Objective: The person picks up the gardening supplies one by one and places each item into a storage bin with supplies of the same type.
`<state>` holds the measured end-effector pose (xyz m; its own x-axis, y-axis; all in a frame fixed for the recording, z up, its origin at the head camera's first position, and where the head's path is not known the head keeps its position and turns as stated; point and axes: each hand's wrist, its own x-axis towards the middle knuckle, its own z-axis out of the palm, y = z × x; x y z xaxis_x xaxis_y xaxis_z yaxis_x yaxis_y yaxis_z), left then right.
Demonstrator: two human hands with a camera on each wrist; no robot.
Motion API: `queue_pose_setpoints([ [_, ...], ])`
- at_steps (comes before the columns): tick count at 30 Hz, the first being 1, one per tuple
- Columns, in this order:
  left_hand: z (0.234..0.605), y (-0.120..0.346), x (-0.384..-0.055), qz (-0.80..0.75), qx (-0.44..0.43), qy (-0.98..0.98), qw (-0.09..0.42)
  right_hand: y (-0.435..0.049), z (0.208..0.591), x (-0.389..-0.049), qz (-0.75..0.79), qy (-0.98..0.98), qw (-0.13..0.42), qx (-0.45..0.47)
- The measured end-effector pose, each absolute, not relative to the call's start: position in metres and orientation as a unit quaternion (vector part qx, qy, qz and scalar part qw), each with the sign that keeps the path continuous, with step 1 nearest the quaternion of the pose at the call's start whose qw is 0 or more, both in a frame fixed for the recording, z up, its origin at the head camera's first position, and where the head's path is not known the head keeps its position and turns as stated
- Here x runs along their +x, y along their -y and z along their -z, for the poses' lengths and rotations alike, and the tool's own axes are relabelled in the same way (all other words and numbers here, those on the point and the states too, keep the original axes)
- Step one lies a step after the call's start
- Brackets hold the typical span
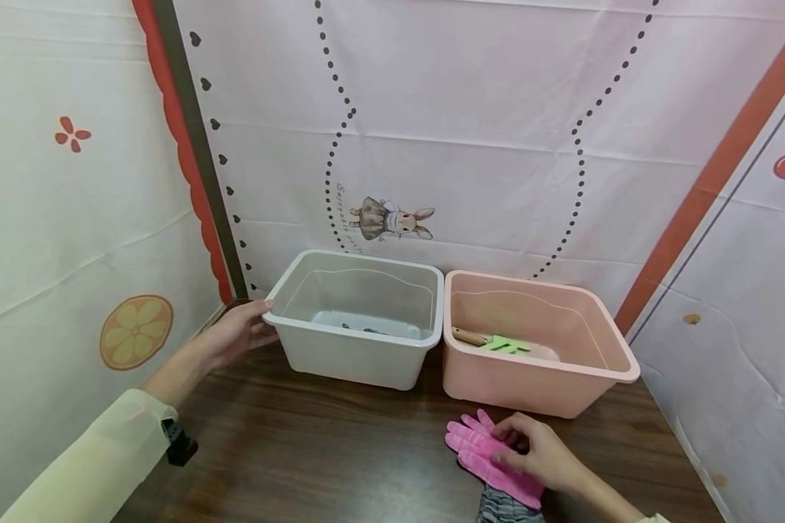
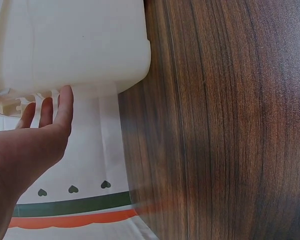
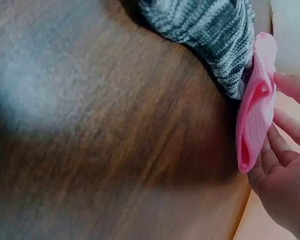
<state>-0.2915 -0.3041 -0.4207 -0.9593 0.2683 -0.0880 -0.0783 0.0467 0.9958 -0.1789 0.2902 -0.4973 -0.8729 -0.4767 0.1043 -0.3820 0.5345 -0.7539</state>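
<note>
At the far left, my left hand grips the near left corner of a pale grey plastic bin, thumb over the rim. Its fingers curl up underneath, beside the bin's wall. A pink glove lies on the table in front of the pink bin, fingers pointing away. My right hand is over that glove, thumb and bent fingers apart and touching it. From the glove's cuff end sticks out a grey-and-black knitted piece, its other end out of the head view.
Right beside the grey bin stands a pink plastic bin. A green tool with a wooden handle lies inside it. Small dark things show at the bottom of the grey bin. Printed cloth walls enclose the dark wooden table.
</note>
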Motion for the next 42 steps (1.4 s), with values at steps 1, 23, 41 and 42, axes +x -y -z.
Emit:
queue_pose_setpoints([
  [1, 0.4205, 0.3038, -0.2915, -0.687, 0.066, -0.712, 0.126, -0.2903, 0.4978, -0.1789, 0.415, -0.874, 0.055, -0.246],
  [23, 0.4214, 0.3048, -0.2926, -0.69, 0.064, -0.71, 0.126, -0.2899, 0.4977, -0.183, 0.359, -0.885, 0.044, -0.294],
  [41, 0.4221, 0.3047, -0.2936, -0.688, 0.064, -0.712, 0.125, -0.2915, 0.4904, -0.1857, 0.354, -0.881, 0.011, -0.314],
  [42, 0.4221, 0.3048, -0.2937, -0.687, 0.065, -0.713, 0.125, -0.2915, 0.4903, -0.1863, 0.353, -0.881, 0.01, -0.315],
])
